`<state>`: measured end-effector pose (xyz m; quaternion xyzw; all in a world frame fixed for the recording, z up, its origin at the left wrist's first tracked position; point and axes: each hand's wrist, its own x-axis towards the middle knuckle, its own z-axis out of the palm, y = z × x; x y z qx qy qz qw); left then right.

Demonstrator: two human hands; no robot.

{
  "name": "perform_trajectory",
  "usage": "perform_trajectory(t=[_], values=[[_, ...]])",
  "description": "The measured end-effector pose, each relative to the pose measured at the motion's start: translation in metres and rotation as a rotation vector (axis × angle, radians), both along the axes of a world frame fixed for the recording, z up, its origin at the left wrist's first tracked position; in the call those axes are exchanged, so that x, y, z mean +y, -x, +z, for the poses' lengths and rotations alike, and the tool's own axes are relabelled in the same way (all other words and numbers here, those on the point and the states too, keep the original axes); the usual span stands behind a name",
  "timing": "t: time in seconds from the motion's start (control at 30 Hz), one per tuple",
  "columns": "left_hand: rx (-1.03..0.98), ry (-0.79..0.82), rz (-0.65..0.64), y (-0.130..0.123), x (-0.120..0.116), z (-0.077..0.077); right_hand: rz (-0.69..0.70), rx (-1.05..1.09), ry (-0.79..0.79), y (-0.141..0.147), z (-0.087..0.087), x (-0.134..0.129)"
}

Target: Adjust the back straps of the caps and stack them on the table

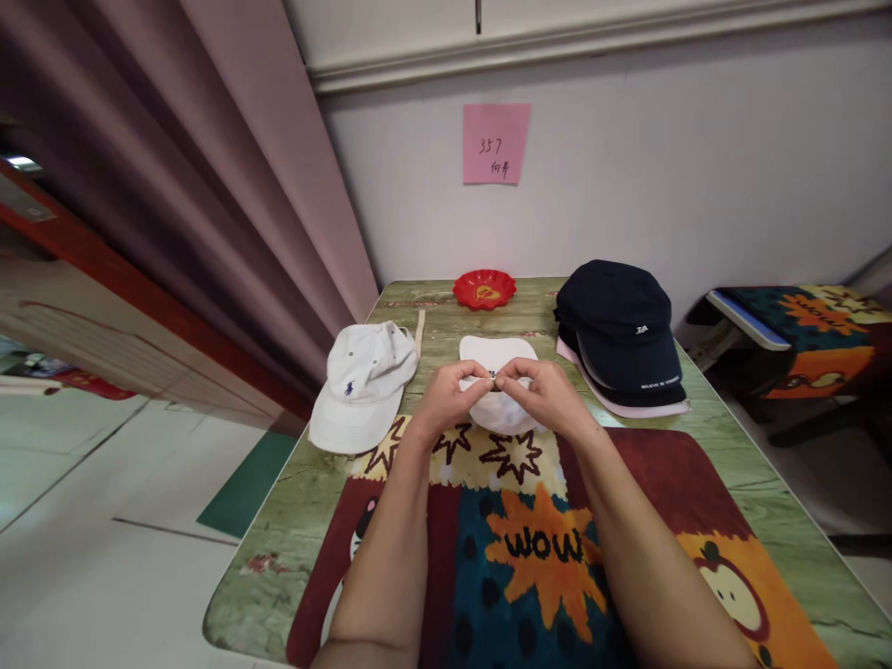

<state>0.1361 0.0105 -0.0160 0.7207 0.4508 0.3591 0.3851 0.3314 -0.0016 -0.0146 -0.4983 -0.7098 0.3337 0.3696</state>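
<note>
A white cap (503, 415) lies at the middle of the table, its brim pointing away from me. My left hand (452, 390) and my right hand (544, 390) meet over it, thumb and forefinger of each pinched together. Between the fingertips shows something tiny, too small to name. Left of my hands rests another white cap (362, 381) with a small dark blue logo, its brim towards me and a pale strap end sticking up behind. On the right stands a stack of caps, with a dark navy cap (617, 321) on top and a pale pink brim below it.
A red scalloped dish (485, 290) sits at the table's back edge. A colourful mat (480, 567) covers the front of the green wood-patterned table (261, 557). Behind is a wall with a pink note (496, 144). A mauve curtain (279, 158) hangs at left; another table (822, 325) stands right.
</note>
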Motion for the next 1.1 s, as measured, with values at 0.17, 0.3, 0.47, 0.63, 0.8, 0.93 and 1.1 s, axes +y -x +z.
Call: perform_trajectory(t=[0.17, 0.3, 0.47, 0.63, 0.8, 0.93, 1.1], values=[[-0.071, 0.007, 0.005, 0.006, 0.002, 0.002, -0.029, 0.097, 0.011, -0.023, -0.002, 0.005], [-0.159, -0.027, 0.180, 0.019, 0.006, -0.001, -0.109, 0.137, -0.046, -0.057, -0.009, 0.013], [0.109, -0.113, 0.169, 0.034, 0.010, -0.009, -0.157, -0.145, -0.028, -0.089, -0.028, 0.017], [0.326, -0.140, 0.067, 0.028, 0.014, -0.021, 0.024, -0.320, -0.023, -0.082, -0.046, 0.022], [0.129, -0.144, 0.079, 0.021, 0.014, -0.015, 0.084, -0.166, -0.050, -0.068, -0.028, 0.019], [-0.437, -0.002, 0.101, 0.026, 0.000, 0.007, 0.093, 0.397, 0.050, -0.065, -0.002, 0.003], [-0.824, 0.249, 0.018, 0.020, -0.017, 0.023, 0.076, 0.908, 0.206, -0.047, 0.008, -0.010]])
